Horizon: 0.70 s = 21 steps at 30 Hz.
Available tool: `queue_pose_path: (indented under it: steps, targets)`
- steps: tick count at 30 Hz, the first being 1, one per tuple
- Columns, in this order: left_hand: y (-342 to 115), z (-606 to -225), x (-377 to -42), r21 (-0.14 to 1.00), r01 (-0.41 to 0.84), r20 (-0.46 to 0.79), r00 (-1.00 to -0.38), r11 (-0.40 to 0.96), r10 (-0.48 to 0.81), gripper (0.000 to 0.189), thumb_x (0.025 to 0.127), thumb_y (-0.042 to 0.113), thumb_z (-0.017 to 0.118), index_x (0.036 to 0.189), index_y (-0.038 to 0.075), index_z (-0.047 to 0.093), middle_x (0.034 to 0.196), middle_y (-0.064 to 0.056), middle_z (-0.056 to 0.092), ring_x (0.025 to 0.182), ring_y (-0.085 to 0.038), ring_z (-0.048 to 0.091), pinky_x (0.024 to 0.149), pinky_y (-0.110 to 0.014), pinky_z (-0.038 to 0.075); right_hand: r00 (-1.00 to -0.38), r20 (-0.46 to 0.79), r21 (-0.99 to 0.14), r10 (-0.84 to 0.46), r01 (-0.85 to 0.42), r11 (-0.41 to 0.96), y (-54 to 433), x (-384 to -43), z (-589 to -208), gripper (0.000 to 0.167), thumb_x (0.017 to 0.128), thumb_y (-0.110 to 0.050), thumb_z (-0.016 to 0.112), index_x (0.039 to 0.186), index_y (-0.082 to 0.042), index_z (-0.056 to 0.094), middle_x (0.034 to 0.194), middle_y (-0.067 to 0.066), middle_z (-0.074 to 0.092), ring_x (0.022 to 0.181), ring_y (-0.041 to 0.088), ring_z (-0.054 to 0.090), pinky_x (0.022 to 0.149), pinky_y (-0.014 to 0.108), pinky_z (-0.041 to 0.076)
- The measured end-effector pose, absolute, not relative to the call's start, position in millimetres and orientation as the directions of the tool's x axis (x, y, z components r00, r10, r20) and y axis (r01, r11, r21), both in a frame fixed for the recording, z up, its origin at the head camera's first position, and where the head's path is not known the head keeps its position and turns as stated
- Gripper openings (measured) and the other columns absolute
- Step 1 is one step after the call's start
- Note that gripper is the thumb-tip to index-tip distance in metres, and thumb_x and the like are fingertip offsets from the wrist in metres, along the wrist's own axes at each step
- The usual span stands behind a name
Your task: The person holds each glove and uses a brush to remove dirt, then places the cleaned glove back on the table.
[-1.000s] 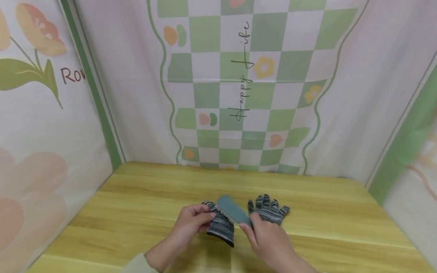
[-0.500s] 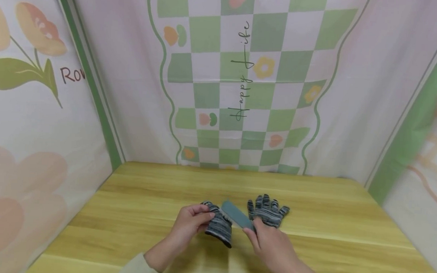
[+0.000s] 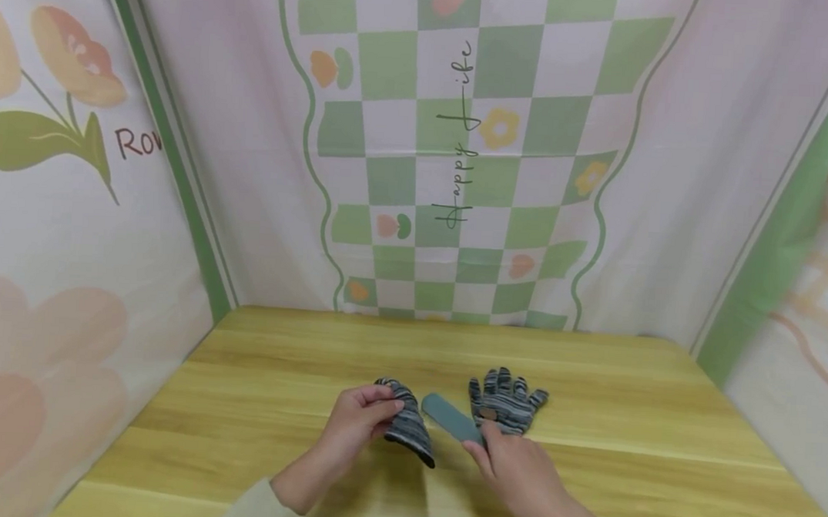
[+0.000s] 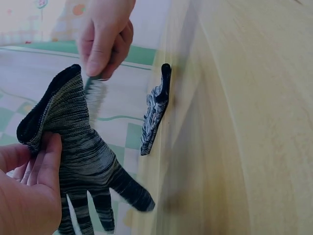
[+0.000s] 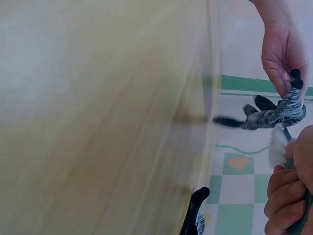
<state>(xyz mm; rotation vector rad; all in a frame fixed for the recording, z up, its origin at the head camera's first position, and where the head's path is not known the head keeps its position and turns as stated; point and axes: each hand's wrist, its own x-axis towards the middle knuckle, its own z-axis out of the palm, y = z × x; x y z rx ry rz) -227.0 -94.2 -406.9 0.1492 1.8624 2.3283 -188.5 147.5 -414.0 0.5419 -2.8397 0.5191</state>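
Note:
My left hand [image 3: 364,418] pinches a black-and-grey striped knit glove [image 3: 410,426] near its cuff, holding it up above the table. In the left wrist view this glove [image 4: 90,152] hangs with its fingers pointing down. My right hand [image 3: 519,467] grips the handle of a grey-green brush [image 3: 452,418], which slants just to the right of the glove. Pale bristles [image 5: 277,148] face the glove in the right wrist view. A second matching glove [image 3: 508,401] lies flat with its fingers spread, beyond my right hand, which overlaps its lower edge in the head view.
The wood-grain table [image 3: 299,354] reaches back to a hanging cloth [image 3: 500,200] with green checks. Printed cloth walls stand at the left [image 3: 73,274] and right [image 3: 796,252] of the table.
The brush has moved down and right, from lying against the glove to beside it. The held glove has swung slightly left. The second glove stays in place.

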Motion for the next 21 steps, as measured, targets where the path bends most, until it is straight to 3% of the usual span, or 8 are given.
queue_pose_path:
  steps: [12,21]
  targets:
    - [-95,-407,-227,0.975,-0.054,-0.012,-0.982,-0.214,0.189,0.016,0.087,0.001,0.066,0.099,-0.009,0.062,0.085,-0.007,0.068,0.073,-0.013,0.066,0.069,-0.024,0.058,-0.927,0.221,-0.285,-0.304,-0.359,0.888,156,-190,-420,0.025,0.097,-0.033,0.060,0.084,-0.013,0.053,0.057,-0.007,0.040,0.046,0.009,0.037,0.039,0.024,0.032]
    - [-95,-408,-226,0.980,-0.054,-0.017,-0.982,-0.190,0.187,0.005,0.087,0.001,0.067,0.089,-0.001,0.063,0.076,-0.001,0.065,0.067,-0.009,0.062,0.060,-0.020,0.055,-0.932,0.241,-0.327,-0.271,-0.341,0.881,163,-198,-406,0.024,0.098,-0.029,0.059,0.082,-0.013,0.050,0.055,-0.007,0.039,0.043,0.007,0.033,0.037,0.021,0.028]
